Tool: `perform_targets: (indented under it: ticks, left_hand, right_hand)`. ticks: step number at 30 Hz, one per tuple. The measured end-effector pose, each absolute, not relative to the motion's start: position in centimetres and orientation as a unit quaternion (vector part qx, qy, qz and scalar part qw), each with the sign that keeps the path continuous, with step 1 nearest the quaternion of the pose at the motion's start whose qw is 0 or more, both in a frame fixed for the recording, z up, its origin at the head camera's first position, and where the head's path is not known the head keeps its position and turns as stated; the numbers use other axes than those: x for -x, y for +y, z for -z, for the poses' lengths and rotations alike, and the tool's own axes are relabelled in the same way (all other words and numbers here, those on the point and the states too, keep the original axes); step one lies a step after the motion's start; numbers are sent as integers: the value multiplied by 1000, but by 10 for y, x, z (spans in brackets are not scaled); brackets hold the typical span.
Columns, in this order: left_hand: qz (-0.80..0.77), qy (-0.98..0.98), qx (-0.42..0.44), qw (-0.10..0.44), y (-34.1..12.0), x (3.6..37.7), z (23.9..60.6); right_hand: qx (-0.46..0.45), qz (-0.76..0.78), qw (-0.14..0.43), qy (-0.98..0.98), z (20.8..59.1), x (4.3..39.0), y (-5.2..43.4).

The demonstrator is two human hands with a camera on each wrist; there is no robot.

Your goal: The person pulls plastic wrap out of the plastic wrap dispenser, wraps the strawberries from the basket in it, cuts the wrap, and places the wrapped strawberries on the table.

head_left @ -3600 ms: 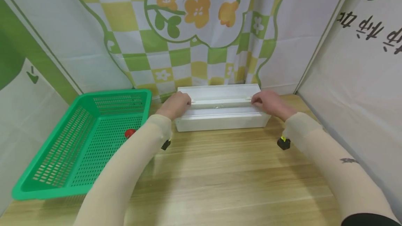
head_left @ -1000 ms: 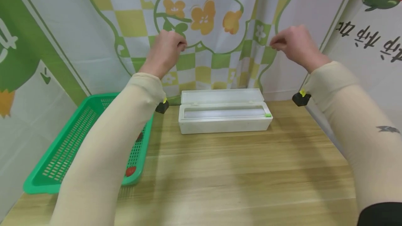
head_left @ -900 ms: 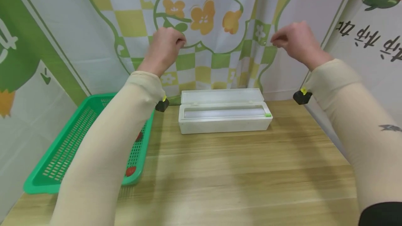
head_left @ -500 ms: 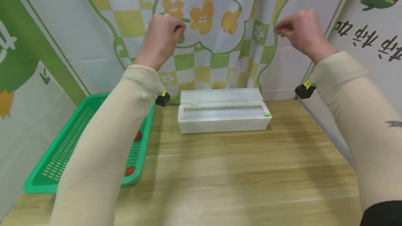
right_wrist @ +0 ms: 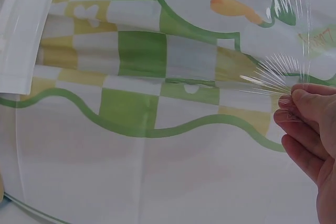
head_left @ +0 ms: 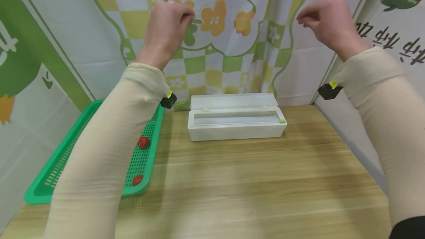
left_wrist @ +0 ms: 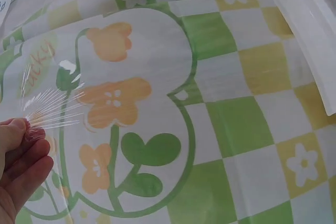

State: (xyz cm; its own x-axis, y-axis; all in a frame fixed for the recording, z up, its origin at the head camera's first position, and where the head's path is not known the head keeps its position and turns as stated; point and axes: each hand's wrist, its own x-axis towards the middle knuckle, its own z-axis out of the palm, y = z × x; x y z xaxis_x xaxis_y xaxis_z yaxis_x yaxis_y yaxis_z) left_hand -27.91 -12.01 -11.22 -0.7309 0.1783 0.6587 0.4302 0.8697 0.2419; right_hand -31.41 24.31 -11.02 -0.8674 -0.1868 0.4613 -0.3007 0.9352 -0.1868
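- The backdrop (head_left: 99,40) is a cloth with green and yellow checks and orange flowers; it hangs behind the table and fills the upper part of the head view.
- The table (head_left: 252,187) is light wood and carries the basket and the box.
- The basket (head_left: 66,165) is green plastic and stands at the left edge of the table; two small red things lie in it, one (head_left: 143,142) near the middle and one (head_left: 137,180) at the front corner.
- The box (head_left: 235,124) is long and white, it stands at the back of the table against the backdrop, with the lid open and leaning back; a small green slider (head_left: 282,121) sits at its right end.
- The film (left_wrist: 157,103) is a clear sheet, stretched in the air above the box between the two hands; the backdrop shows through it, and it wrinkles into fine shiny lines where the fingers hold it.
- The left hand (head_left: 167,25) is raised high in front of the backdrop; thumb and fingers are closed in a pinch on the left corner of the film.
- The right hand (head_left: 327,19) is raised at the same height, well apart from the left hand; it pinches the right corner of the film between thumb and fingertips.
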Motion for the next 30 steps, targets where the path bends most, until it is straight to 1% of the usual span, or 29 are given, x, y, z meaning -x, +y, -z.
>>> perform_targets:
  ticks: [3,8,14,24,30]
  left_hand:
    - [195,-905,165,339,-119,277,109]
    - [207,-905,156,338,-120,274,106]
    - [198,-900,172,347,-122,267,109]
    - [195,-881,226,368,-129,247,115]
    - [201,-851,290,389,-132,231,124]
  right_hand:
    - [-121,-129,228,-957,108,311,244]
    - [-125,-126,249,-952,105,307,244]
    - [-140,-131,256,-948,103,299,247]
    - [-177,-145,280,-932,105,283,256]
    - [-187,-149,279,-930,108,268,268]
